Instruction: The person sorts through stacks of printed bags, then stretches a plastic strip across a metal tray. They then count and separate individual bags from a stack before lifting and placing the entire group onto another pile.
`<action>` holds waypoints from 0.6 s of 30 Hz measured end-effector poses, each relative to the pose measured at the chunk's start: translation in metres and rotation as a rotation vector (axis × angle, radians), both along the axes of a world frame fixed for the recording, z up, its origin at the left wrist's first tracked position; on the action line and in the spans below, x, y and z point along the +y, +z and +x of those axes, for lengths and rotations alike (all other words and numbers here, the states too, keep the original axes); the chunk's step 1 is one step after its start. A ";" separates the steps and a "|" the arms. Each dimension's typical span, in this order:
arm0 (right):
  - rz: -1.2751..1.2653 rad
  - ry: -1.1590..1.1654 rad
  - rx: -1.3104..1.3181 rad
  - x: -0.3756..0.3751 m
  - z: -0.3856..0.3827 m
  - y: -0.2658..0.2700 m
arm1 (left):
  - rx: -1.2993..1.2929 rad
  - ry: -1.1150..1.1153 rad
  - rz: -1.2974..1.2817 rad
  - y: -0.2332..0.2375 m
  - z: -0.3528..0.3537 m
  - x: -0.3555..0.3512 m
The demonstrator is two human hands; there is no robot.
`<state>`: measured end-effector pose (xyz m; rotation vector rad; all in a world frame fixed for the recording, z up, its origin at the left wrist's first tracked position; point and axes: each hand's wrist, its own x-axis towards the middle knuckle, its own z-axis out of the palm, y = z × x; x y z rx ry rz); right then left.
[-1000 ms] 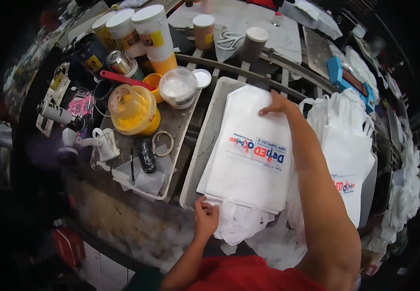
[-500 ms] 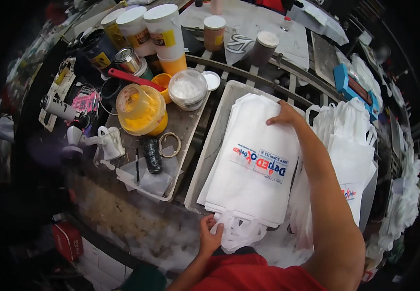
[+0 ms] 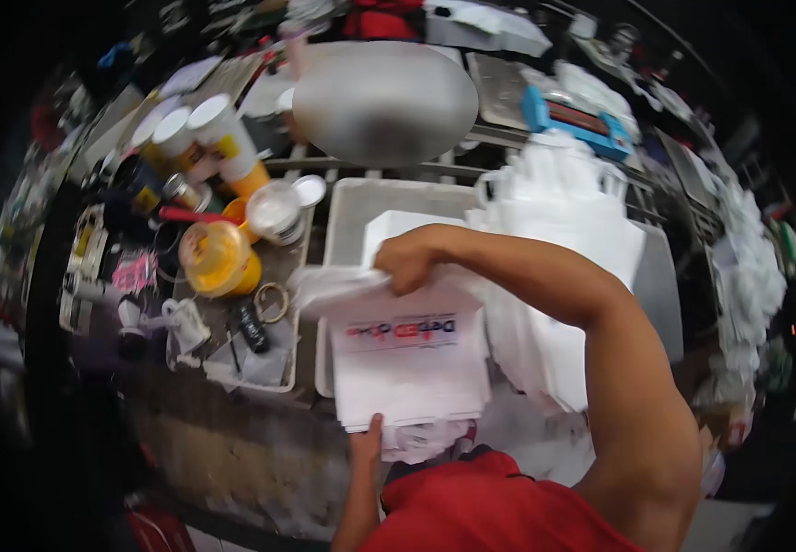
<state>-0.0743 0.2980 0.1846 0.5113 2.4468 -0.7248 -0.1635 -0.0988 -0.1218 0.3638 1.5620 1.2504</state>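
A stack of white printed fabric bags (image 3: 407, 373) lies in front of me, with blue and red lettering upside down to me. My right hand (image 3: 407, 262) is closed on the far edge of the stack, which is raised and folded toward me. At the near left corner, my left hand (image 3: 368, 440) grips the edge with its thumb on top; its other fingers are hidden beneath. White bag handles (image 3: 426, 440) hang out at the near end. Under the raised part, a white surface (image 3: 398, 224) shows in the grey tray (image 3: 347, 207).
More white bags (image 3: 554, 212) are heaped to the right of the tray. On the left stand a tub of yellow ink (image 3: 219, 262), a clear tub of white paste (image 3: 275, 212) and tall white containers (image 3: 223, 129). A blue-framed tool (image 3: 577, 124) lies farther back. A blurred oval hides the far middle.
My right hand has moved left and toward me, lifting and folding the far edge of the bags. My left hand has shifted onto the stack's near corner. The camera view has turned.
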 end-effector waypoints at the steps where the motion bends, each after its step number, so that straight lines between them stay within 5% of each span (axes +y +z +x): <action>1: -0.031 0.026 0.173 -0.019 0.011 0.033 | -0.045 -0.001 0.046 -0.015 -0.007 -0.008; 3: -0.002 -0.201 0.211 -0.044 0.046 0.144 | -0.160 -0.138 -0.012 -0.049 -0.044 -0.035; 4: -0.031 -0.368 0.339 -0.050 0.077 0.181 | -0.196 -0.125 0.405 -0.100 -0.068 -0.056; 6: -0.184 -0.681 0.717 -0.028 0.169 0.206 | -0.370 -0.001 0.389 0.016 -0.066 -0.051; 9: -0.251 -1.024 1.231 -0.096 0.291 0.256 | -0.158 0.133 0.275 0.012 -0.094 -0.100; 11: -0.355 -1.030 1.555 -0.127 0.349 0.230 | -0.043 0.209 0.157 0.077 -0.078 -0.117; 15: -0.298 -1.277 1.908 -0.200 0.381 0.129 | -0.062 0.276 0.068 0.063 -0.045 -0.169; 18: -0.701 -1.325 2.132 -0.246 0.362 0.057 | -0.069 0.190 -0.089 0.041 -0.011 -0.188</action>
